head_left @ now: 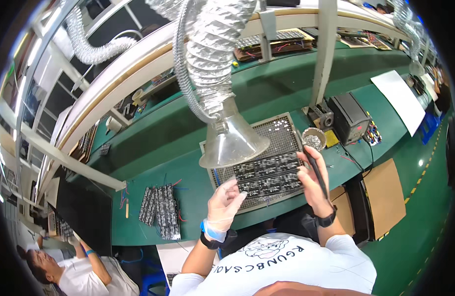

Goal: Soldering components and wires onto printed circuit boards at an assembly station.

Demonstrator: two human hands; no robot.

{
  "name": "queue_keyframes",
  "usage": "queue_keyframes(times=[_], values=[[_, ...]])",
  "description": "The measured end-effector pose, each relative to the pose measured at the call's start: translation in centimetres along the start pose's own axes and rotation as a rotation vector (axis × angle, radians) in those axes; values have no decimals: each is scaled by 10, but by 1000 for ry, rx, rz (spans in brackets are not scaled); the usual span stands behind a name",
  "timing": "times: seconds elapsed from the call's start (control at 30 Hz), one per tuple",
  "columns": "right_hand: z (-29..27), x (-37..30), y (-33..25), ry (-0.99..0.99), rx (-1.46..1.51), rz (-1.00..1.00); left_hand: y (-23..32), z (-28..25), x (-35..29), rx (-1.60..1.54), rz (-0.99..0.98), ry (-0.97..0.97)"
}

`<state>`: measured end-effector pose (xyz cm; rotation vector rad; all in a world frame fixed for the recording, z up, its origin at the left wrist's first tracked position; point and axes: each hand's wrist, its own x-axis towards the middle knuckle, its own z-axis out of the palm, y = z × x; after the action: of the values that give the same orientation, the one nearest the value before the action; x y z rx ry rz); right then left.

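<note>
your left hand (225,202) grasps the left end of the black circuit-board panel (272,173), your right hand (313,185) grips its right end plus a dark pen-shaped tool (316,170), the panel lying over the grid tray (267,130), near-right of the funnel (232,140).

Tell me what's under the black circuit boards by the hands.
A grey mesh tray lies beneath the black circuit boards, with small white pieces toward its far edge. Whatever is directly under the boards is covered from view.
</note>
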<state>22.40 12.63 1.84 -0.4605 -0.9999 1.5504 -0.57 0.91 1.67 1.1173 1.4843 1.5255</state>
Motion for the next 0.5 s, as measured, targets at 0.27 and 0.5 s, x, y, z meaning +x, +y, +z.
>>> queue_keyframes(times=[0.27,0.5], values=[[-15,-2,-51,-143,52,377,32,-9,6,-124,63,-266],[-66,36,-96,-56,-2,202,31,-64,-5,-11,47,-48]])
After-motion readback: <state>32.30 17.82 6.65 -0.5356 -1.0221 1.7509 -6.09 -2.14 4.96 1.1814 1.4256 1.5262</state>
